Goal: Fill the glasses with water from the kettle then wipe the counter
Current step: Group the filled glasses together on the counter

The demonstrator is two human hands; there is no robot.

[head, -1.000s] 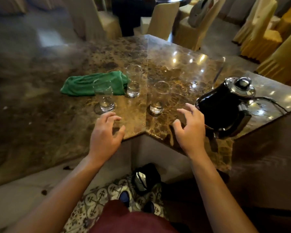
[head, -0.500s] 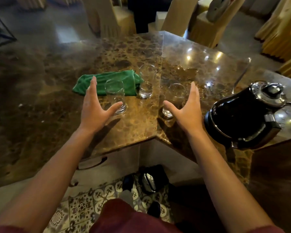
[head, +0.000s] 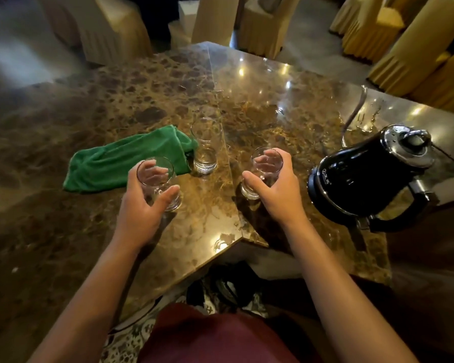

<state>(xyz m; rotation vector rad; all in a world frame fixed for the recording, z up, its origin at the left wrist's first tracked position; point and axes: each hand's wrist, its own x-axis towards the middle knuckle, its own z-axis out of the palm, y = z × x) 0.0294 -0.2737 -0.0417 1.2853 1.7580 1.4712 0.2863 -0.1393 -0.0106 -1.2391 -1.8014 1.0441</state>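
Note:
Three clear glasses stand on the brown marble counter (head: 199,231). My left hand (head: 142,205) grips the left glass (head: 156,174), fingers and thumb curled round it. My right hand (head: 275,189) grips the right glass (head: 266,163) the same way. The middle glass (head: 205,150) stands free behind them, with a little water in its bottom. A black kettle (head: 364,176) with a chrome lid sits to the right of my right hand, its handle toward me. A folded green cloth (head: 121,163) lies at the left, touching the middle glass.
The kettle's cord (head: 351,119) runs back across the counter. The counter's corner edge (head: 220,244) points toward me. Several cloth-covered chairs (head: 262,24) stand beyond the far edge. A dark bag (head: 226,286) lies on the patterned floor below.
Both hands moved forward from the counter's near edge, spread open beside the outer glasses, and now curl round them. The view has shifted closer.

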